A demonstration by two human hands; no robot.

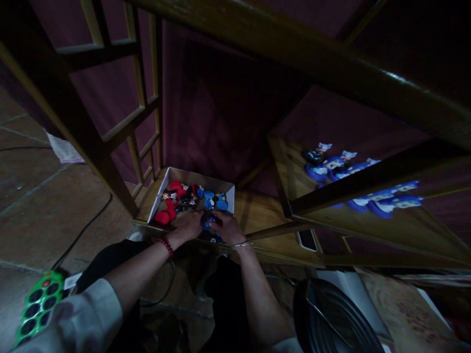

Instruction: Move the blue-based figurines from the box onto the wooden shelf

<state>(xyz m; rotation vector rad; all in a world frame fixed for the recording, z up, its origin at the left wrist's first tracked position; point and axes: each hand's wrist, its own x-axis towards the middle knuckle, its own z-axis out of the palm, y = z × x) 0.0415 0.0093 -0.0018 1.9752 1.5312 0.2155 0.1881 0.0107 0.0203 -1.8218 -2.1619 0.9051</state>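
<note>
A shallow white box [227, 188] holds several small figurines, with red ones [166, 214] on its left and blue ones [209, 202] on its right. Both hands reach into its near right part. My left hand [190, 224], with a red bead bracelet at the wrist, has its fingers closed at the left side of a dark blue figurine [210, 222]. From the right, my right hand [228, 228], wearing a silver bangle, curls its fingers against the same figurine. Shadow and the fingers hide part of that piece.
The box sits on a low wooden shelf [257, 211]. On a higher shelf at right stand several blue-based figurines [333, 164], behind a wooden rail. A phone [307, 240] lies on the lower shelf. A black stool [334, 318] and a green massager-like device [40, 304] flank me.
</note>
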